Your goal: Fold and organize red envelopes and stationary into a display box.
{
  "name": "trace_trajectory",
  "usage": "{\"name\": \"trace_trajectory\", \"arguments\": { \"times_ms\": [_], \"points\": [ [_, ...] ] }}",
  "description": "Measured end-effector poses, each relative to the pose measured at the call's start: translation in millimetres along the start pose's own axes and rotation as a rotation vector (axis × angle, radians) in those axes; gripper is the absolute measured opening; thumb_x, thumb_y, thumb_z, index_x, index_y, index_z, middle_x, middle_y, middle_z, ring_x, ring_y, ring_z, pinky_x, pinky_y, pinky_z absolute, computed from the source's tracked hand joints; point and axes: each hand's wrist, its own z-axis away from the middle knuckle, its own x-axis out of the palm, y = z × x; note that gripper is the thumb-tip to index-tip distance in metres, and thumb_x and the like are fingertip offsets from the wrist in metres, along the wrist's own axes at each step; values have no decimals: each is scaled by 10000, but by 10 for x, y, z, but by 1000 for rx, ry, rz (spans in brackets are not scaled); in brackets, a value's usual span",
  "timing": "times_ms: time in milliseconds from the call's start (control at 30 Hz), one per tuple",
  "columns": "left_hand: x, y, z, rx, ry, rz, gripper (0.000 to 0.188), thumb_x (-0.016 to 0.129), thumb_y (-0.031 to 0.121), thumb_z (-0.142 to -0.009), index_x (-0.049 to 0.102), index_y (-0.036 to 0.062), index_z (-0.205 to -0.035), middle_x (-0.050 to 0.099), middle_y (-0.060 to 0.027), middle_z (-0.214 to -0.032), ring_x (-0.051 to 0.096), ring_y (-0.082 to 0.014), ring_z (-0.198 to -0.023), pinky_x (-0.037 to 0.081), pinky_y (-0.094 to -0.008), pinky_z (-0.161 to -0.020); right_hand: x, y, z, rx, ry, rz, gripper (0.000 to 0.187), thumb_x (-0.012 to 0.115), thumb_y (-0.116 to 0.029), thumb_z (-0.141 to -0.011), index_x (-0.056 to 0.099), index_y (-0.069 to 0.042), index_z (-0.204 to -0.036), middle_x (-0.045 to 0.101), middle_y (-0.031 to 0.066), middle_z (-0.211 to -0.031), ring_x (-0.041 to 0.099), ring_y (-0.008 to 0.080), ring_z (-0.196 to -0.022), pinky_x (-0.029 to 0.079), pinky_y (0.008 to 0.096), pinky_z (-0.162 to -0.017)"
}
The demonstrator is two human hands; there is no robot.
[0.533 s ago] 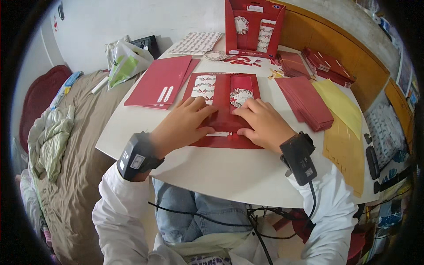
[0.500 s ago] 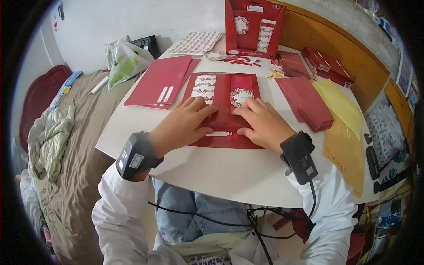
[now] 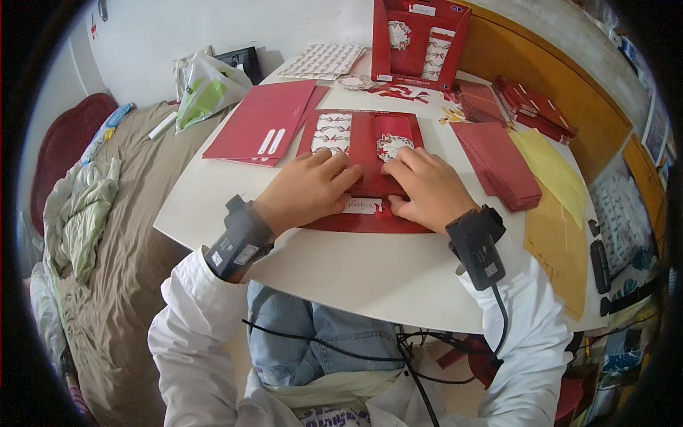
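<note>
A red cardboard sheet (image 3: pixel 363 139) lies flat on the table in front of me. On its left side is a white envelope patterned with red bows (image 3: pixel 332 130); on its right is a red envelope (image 3: pixel 395 124) with a round wreath-shaped tag (image 3: pixel 392 146). My left hand (image 3: pixel 307 188) rests on the sheet's lower left part, fingers bent and apart, partly over the patterned envelope. Opposite it, my right hand (image 3: pixel 434 188) presses on the lower right part with thumb and fingers spread. Between my thumbs shows a white label (image 3: pixel 363 206) on the lower flap.
Larger red folders (image 3: pixel 260 117) lie at the left. A finished-looking red display box (image 3: pixel 418 53) stands at the back, beside patterned sheets (image 3: pixel 324 61). Stacked red envelopes (image 3: pixel 498 167), yellow paper (image 3: pixel 548 167) and more red packs (image 3: pixel 533 110) are on the right. A bed (image 3: pixel 135 235) adjoins the left.
Both hands stay on the red sheet. My left hand has shifted slightly right, and more of the white label shows between the thumbs. The whole view has tilted a little.
</note>
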Motion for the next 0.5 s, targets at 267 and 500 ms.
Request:
{"name": "trace_trajectory", "arguments": {
  "times_ms": [267, 500],
  "points": [
    [0, 14, 14, 239, 91, -361, 325, 577, 162, -732, 554, 34, -1031, 520, -41, -819, 558, -167, -713, 497, -274, -587, -48, 29, 27, -160, 150, 118, 275, 694, -151, -651, 580, -76, -890, 530, 60, -910, 539, 222, -889, 464, 356, -734],
    [12, 57, -20, 244, 108, -372, 307, 570, 154, -735, 552, 29, -1015, 516, -30, -789, 557, -157, -707, 488, -261, -575, 34, 89, 31, -279, 221, 237, 281, 633, -137, -712, 584, -70, -980, 547, 47, -889, 545, 205, -847, 464, 333, -693]
  ]
}}
